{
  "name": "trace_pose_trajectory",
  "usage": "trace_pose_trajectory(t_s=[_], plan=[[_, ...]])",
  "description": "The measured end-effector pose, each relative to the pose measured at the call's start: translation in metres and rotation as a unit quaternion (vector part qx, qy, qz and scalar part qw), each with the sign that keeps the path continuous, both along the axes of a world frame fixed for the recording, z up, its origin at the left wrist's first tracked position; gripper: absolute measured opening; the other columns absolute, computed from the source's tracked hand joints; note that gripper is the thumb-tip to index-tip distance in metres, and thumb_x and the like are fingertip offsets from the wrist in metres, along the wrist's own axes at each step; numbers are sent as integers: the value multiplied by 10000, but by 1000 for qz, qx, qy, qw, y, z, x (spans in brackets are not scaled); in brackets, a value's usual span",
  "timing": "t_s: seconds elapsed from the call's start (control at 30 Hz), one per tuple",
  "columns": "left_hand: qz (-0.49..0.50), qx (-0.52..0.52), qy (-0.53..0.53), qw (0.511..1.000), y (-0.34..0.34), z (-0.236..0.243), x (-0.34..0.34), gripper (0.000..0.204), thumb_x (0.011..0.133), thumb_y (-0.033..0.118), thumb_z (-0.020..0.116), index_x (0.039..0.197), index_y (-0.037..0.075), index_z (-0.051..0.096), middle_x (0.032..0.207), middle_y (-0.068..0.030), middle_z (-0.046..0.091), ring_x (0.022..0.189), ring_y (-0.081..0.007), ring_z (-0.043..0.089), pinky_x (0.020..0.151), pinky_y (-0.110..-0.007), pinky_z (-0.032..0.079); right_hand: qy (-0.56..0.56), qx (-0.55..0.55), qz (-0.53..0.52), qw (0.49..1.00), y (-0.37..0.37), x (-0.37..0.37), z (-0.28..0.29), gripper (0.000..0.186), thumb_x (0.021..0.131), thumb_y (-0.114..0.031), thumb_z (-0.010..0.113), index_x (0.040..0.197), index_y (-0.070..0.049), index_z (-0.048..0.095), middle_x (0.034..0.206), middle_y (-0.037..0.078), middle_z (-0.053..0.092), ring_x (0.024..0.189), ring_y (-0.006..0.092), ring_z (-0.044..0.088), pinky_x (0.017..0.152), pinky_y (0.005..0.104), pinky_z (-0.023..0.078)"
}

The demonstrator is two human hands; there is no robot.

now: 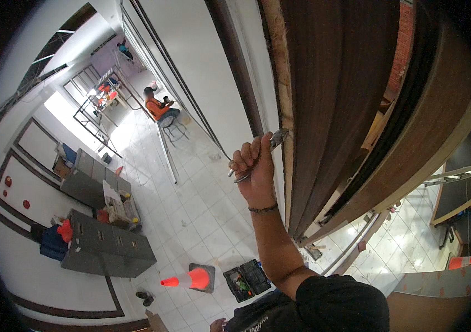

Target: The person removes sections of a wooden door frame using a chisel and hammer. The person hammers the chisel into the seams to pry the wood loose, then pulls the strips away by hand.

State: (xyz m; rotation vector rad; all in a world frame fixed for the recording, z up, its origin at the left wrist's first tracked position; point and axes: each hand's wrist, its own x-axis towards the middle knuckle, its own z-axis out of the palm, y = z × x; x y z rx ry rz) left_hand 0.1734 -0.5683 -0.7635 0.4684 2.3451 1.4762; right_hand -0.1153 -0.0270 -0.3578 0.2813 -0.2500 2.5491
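Note:
My right hand [256, 176] is raised in front of a door frame, its fingers wrapped round metal pliers [280, 138]. The jaws point up and right, against or very close to the raw wooden edge [284, 105] of the frame; I cannot tell whether they touch it. Two handle ends stick out on the left side of my fist. Dark brown wood panels [329, 110] rise just right of the pliers. At the bottom edge, only a small part of my left hand [217, 325] shows, low beside my black shirt, and its fingers are not clear.
On the tiled floor below stand an orange cone [194, 278] and an open black toolbox [247, 280]. Grey cabinets [108, 243] line the left wall. A person in orange [162, 105] sits on a stool farther off. A ladder [457, 174] is at the right.

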Motion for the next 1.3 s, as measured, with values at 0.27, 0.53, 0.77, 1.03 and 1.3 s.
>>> trace_pose_trajectory(t_s=[0.27, 0.53, 0.77, 1.03, 1.3], plan=[[68, -155, -250, 953, -21, 2, 25, 386, 886, 347, 560, 1147, 63, 560, 1039, -102, 630, 931, -256, 608, 725, -421, 504, -244, 271, -213, 907, 15, -9, -53, 563, 934, -483, 494, 542, -154, 260, 469, -48, 244, 395, 83, 255, 371, 267, 237], [108, -185, -354, 911, 18, 5, -39, 364, 872, 348, 569, 1107, 71, 580, 1019, -105, 644, 911, -264, 610, 761, -443, 490, -362, 365, -60, 855, 39, 51, -46, 560, 926, -485, 507, 531, -160, 279, 465, -42, 262, 398, 82, 268, 379, 261, 266], [193, -56, -400, 894, 101, 13, -144, 356, 876, 358, 561, 1089, 74, 582, 989, -100, 652, 872, -234, 617, 727, -437, 492, -370, 441, -213, 790, 39, 33, -60, 470, 946, -430, 501, 602, -153, 341, 487, -41, 311, 421, 79, 294, 399, 264, 255], [50, -186, -405, 894, 130, 1, -156, 360, 852, 420, 596, 1044, 118, 633, 925, -61, 658, 799, -198, 623, 663, -384, 499, -129, 240, 98, 957, 42, 43, -48, 516, 960, -475, 428, 567, -146, 377, 459, -39, 358, 413, 64, 339, 402, 273, 271], [1, -217, -389, 895, 170, 4, -191, 332, 875, 400, 580, 1034, 110, 608, 905, -51, 659, 785, -204, 620, 662, -421, 496, -249, 19, -25, 968, -4, 1, -17, 548, 919, -481, 521, 539, -181, 264, 484, -44, 272, 421, 95, 247, 416, 261, 234]])
